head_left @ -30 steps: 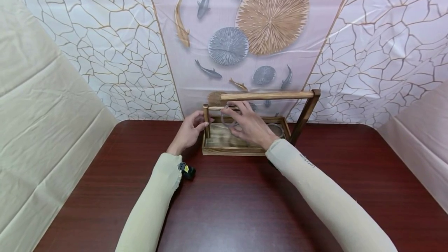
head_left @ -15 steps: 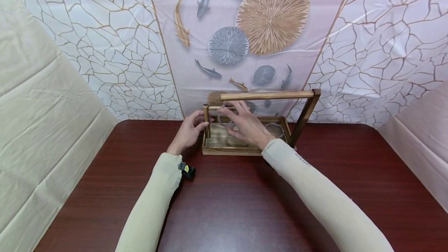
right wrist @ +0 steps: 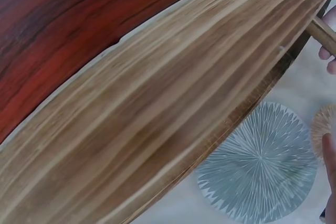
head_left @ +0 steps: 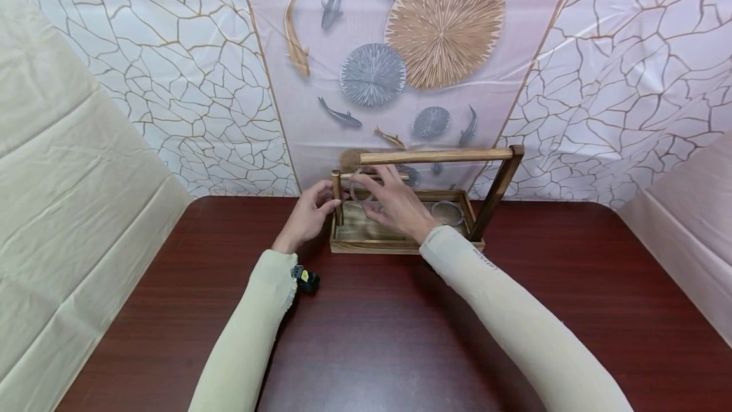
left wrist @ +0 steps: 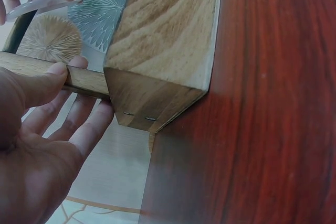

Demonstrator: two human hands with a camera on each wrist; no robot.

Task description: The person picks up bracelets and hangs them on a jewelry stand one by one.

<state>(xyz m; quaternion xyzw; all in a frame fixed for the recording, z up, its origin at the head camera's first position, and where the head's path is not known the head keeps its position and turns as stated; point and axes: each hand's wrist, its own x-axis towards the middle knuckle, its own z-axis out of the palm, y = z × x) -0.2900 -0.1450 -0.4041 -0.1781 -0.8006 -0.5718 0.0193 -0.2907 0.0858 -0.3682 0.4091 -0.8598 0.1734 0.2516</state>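
Observation:
A wooden stand with a tray base sits at the back of the table. My left hand grips its short left post between thumb and fingers; the left wrist view shows the thumb lying along that post. With thumb and fingertips my right hand pinches a translucent bangle, held upright beside the post. It overlaps the short crossbar; I cannot tell whether it is around it. A second bangle lies flat at the tray's right end. Only fingertips appear in the right wrist view.
The stand's tall right post carries a long bar that reaches left above my right hand. A dark red table extends in front. Behind it hangs a patterned cloth, close to the stand.
My right hand has moved a little to the left with the bangle, towards the left post. More of the bangle in the tray now shows. The left hand has kept its place.

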